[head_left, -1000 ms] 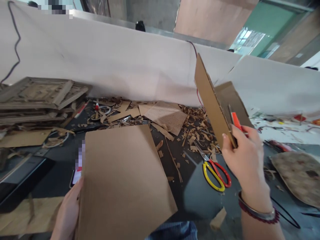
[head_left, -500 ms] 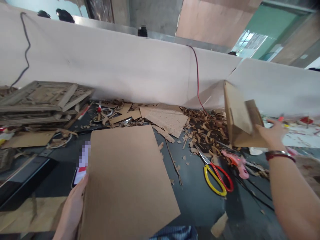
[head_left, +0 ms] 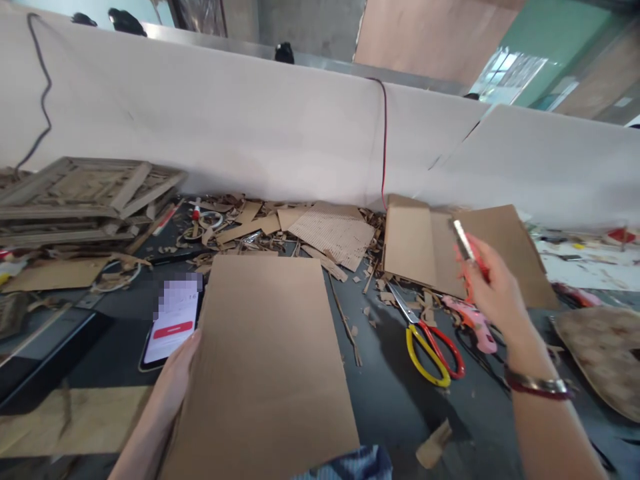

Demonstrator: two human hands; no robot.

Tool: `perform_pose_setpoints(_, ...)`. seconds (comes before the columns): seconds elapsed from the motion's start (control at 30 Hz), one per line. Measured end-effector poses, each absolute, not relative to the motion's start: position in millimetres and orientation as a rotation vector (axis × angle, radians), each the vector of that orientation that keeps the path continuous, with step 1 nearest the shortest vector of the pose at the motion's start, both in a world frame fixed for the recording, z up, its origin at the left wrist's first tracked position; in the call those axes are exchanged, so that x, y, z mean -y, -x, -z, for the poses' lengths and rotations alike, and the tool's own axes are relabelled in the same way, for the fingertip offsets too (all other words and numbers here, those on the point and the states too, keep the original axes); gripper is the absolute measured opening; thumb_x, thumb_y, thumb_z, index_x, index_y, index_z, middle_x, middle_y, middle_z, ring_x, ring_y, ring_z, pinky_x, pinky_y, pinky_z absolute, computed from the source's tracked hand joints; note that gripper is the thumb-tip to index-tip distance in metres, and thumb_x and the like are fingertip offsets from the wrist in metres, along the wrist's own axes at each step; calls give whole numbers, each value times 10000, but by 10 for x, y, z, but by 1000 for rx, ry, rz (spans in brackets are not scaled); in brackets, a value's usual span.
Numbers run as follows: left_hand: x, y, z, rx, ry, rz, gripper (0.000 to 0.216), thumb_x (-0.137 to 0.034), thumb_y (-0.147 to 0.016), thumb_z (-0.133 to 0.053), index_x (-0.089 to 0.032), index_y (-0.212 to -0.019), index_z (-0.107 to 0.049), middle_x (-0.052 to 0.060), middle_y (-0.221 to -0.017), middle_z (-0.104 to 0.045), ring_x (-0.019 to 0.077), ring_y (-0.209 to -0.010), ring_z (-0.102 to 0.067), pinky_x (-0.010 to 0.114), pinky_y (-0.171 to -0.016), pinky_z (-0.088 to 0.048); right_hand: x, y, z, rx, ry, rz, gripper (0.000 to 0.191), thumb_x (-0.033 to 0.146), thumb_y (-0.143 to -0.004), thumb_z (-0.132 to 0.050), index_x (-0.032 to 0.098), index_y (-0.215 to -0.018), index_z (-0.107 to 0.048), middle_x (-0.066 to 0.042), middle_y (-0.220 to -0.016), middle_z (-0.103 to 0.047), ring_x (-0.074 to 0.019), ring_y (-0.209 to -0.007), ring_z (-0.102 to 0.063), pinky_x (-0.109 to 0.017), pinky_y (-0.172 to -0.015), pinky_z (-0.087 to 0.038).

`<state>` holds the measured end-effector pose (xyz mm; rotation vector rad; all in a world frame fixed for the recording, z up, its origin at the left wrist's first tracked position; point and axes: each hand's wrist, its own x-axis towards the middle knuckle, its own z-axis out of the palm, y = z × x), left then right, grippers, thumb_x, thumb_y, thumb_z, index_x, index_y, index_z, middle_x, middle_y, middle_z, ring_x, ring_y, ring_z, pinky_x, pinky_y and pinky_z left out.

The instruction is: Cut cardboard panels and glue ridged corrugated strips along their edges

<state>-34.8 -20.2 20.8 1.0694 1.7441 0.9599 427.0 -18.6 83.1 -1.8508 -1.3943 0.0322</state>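
My left hand [head_left: 181,370] grips the left edge of a flat stack of brown cardboard [head_left: 265,360], tilted at the table's front edge. Its fingers are mostly hidden behind the stack. My right hand [head_left: 493,287] is closed around a red utility knife [head_left: 465,243] with a silver metal end, raised above the table; motion blurs its details. Behind that hand lies a folded piece of cardboard [head_left: 410,237], opened out over the scraps. Below and left of the right hand are scissors [head_left: 427,347] with one yellow and one red handle. A pink glue gun [head_left: 473,323] lies close beneath.
A lit phone [head_left: 173,323] lies left of my left hand. Cardboard frames [head_left: 95,190] are stacked at the back left, near a long black box [head_left: 50,360]. Brown scraps [head_left: 333,233] line the white partition [head_left: 250,127]. A stained brown pad [head_left: 600,353] sits at right.
My right hand has left the folded cardboard, which now lies spread out, and moved left with the red knife. The stack in my left hand has shifted slightly right, uncovering more of the phone.
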Motion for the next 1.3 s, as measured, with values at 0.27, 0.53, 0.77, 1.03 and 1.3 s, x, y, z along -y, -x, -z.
perform_pose_setpoints(0.27, -253, 254, -501, -1506, -1405, -693, 445, -569, -708, -466, -222, -937, -625, 44, -1003, -671, 272, -1016, -561, 342, -854, -447, 601, -3736, -284, 1297, 1708, -668, 553, 426, -801, -442, 188, -1287, -329, -67, -862, -588, -127, -524, -508, -236, -402, -431)
perform_pose_setpoints(0.53, -909, -2, -825, -1137, -1776, -101, 466, -462, -757, -480, -211, -1144, -412, 23, -873, -668, 196, -753, -628, 250, -610, -467, 944, -3520, -32, 1176, 1705, -679, 471, 406, -797, -445, 179, -1208, -412, -89, -960, -584, -150, -682, -573, -275, -579, -493)
perform_pose_setpoints(0.77, -1259, -310, -595, -976, -2121, 157, 360, -284, -800, -382, -181, -1124, -502, 55, -1050, -638, 178, -900, -596, 237, -718, -441, 1128, -3397, 144, 1078, 1761, -694, 486, 411, -759, -489, 153, -1168, -446, -96, -913, -604, -159, -635, -581, -302, -565, -512)
perform_pose_setpoints(1.03, -1261, -859, -243, -1103, -2472, -4, 442, -85, -803, -306, -159, -1190, -506, 128, -1144, -573, 234, -1019, -535, 341, -837, -390, 1130, -2938, -35, 1015, 1780, -789, 471, 395, -780, -483, 123, -1162, -452, -34, -688, -598, -155, -542, -572, -274, -482, -522)
perform_pose_setpoints(1.3, -803, -1004, -12, -1028, -2709, -137, 424, -224, -881, -299, -113, -1282, -378, 157, -1360, -353, 261, -1244, -303, 427, -1000, -237, 845, -2859, -60, 1261, 1818, -861, 405, 361, -838, -370, 138, -1161, -469, -32, -638, -602, -155, -449, -557, -267, -421, -489)
